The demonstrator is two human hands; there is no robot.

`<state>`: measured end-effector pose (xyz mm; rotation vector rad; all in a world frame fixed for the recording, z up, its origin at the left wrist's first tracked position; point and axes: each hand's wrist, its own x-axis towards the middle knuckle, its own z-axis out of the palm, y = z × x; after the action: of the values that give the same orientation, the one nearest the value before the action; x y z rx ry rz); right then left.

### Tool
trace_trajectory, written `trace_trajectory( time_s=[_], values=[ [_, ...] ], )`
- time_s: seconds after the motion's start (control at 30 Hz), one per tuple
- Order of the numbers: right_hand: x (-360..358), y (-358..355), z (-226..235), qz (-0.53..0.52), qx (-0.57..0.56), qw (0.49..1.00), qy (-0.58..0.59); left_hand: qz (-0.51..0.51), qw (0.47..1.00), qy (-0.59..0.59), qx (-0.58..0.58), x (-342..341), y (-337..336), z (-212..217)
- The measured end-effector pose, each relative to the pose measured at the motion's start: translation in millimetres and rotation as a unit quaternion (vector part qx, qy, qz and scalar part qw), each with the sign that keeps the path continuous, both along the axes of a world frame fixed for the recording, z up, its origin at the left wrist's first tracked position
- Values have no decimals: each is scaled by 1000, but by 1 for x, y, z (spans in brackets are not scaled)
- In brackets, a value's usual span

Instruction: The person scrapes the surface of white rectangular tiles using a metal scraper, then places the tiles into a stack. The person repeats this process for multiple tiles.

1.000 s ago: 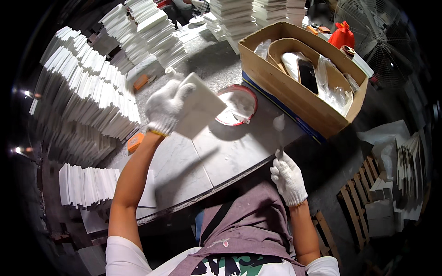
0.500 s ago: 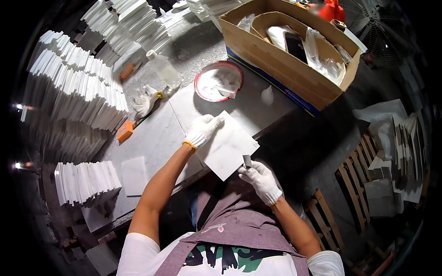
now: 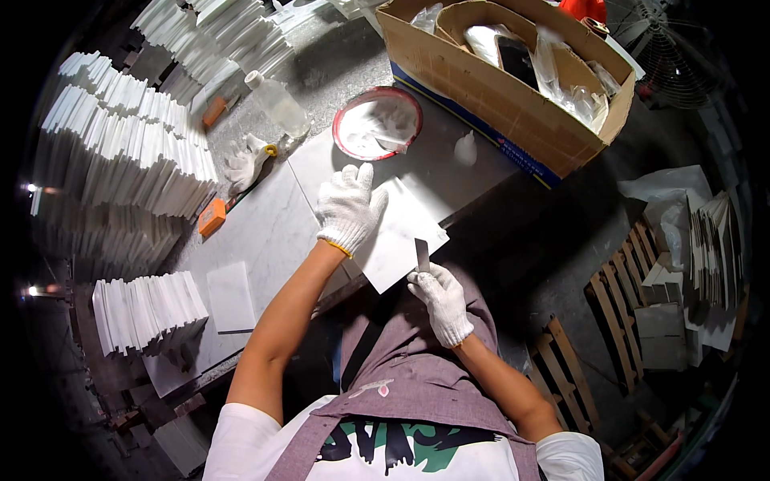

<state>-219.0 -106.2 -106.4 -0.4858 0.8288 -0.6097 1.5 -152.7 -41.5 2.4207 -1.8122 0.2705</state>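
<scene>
Since half a second ago, little shifts: the left hand (image 3: 348,210) stays flat, fingers spread, on the white tile (image 3: 401,232) at mid-frame, now squarer to the bench (image 3: 265,232). Its long axis runs upper left to lower right, one corner overhanging the edge. Just below, the right hand (image 3: 441,301) pinches a small scraper blade (image 3: 422,254) upright against the tile's lower edge; its fingertips are hard to make out.

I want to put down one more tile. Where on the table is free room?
Bare marble lies between the orange block and the left hand, above the small tile. Crowded: by the bowl, bottle, cardboard box, and tile stacks.
</scene>
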Motion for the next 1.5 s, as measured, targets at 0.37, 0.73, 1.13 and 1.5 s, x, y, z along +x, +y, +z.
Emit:
trace_trajectory(
  time_s=[0.37, 0.73, 1.13, 1.5],
  values=[
    [-59, -46, 13, -72, -168, 966, 181, -145, 977, 158, 9, -95, 88, -2],
    [-56, -104, 18, 117, -216, 951, 188, -194, 967, 100, -129, -73, 91, -34],
    [-23, -124, 26, 254, -330, 890, 188, -146, 969, 138, -146, -74, 93, -44],
    [-22, -117, 26, 254, -461, 812, 253, -139, 964, 139, -180, -75, 93, -51]
  ],
)
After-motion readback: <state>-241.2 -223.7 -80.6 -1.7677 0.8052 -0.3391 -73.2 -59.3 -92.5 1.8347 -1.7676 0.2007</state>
